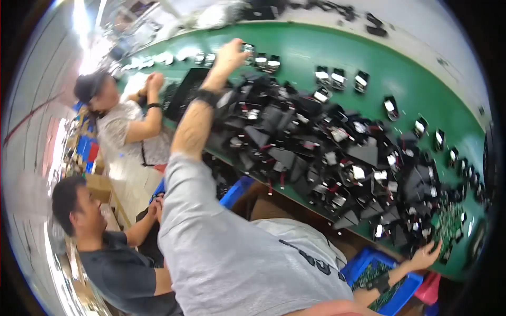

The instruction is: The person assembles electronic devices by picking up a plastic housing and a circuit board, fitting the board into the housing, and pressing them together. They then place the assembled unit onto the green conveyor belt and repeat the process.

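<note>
My left arm stretches far across the green table, and my left hand is closed with its fingertips on a small black device with a pale face. Two similar small black devices lie just right of it. Low on the right, my right hand has its fingers apart at the table's near edge. Beside its fingertips lies a pile of green circuit boards; I see nothing held there. Between my arms spreads a large heap of black plastic housings with dangling wires.
More small devices form a curved row along the far side of the green table. A blue bin of green boards stands below the right edge. Two people work at left: one in a white top, one in a dark shirt.
</note>
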`<action>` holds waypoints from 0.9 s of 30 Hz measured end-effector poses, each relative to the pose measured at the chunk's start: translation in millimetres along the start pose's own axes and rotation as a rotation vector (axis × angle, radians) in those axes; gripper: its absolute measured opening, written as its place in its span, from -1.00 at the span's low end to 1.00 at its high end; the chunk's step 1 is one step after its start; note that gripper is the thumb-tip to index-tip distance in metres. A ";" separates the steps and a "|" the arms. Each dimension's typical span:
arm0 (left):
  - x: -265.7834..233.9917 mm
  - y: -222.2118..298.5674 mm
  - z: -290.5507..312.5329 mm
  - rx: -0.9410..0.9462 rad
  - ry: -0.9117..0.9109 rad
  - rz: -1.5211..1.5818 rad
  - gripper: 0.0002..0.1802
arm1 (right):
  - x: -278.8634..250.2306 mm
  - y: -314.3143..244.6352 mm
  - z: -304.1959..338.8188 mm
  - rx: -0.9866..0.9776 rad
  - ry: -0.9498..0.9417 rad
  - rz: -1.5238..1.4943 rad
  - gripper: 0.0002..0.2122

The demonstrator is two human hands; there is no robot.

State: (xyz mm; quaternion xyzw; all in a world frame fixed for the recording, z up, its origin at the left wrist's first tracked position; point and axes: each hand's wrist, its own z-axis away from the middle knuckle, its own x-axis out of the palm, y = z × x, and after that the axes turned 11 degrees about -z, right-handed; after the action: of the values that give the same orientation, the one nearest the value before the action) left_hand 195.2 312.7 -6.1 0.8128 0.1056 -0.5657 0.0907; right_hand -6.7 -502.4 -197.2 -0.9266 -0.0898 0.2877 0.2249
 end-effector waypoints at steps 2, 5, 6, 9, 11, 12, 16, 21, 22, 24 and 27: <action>34.4 -2.1 -29.0 0.020 -0.071 -0.149 -0.61 | -13.5 13.9 9.6 0.015 0.026 0.061 -0.71; 67.1 -22.7 -43.0 -0.082 -0.086 -0.234 -0.74 | -10.2 -2.2 2.8 0.034 0.007 0.112 -0.71; 70.4 -31.0 -41.3 -0.110 -0.059 -0.205 -0.76 | -3.9 -0.3 3.4 0.024 0.009 0.080 -0.71; 77.0 -33.1 -41.6 -0.149 -0.104 -0.136 -0.74 | 2.8 -7.4 -1.4 0.011 0.017 0.068 -0.73; 76.1 -28.5 -49.7 -0.179 -0.187 -0.164 -0.74 | -2.8 0.1 4.7 0.012 -0.006 0.077 -0.72; 77.0 -33.0 -53.8 -0.172 -0.196 -0.179 -0.73 | -1.3 3.8 5.1 -0.004 0.000 0.065 -0.72; 73.8 -30.3 -49.3 -0.162 -0.211 -0.153 -0.68 | -3.1 -0.3 2.8 -0.003 0.004 0.067 -0.71; 89.9 -12.9 -69.3 0.048 -0.232 -0.001 -0.29 | -6.0 7.4 3.9 0.007 -0.015 0.096 -0.71; 86.9 -3.4 -70.9 0.092 -0.306 0.064 -0.20 | -4.0 8.6 2.9 0.003 -0.017 0.089 -0.71; 89.2 16.8 -67.9 0.110 -0.505 0.055 0.01 | -1.8 10.5 2.2 0.002 -0.017 0.082 -0.72; 57.0 53.9 -49.0 0.062 -0.634 -0.120 0.08 | -6.7 18.2 5.7 0.012 -0.008 0.088 -0.74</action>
State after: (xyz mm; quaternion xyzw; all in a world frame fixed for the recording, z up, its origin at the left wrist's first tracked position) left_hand 273.3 277.9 -41.2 0.5910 0.1027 -0.7978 0.0609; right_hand -14.8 -518.4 -206.6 -0.9271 -0.0481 0.3018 0.2171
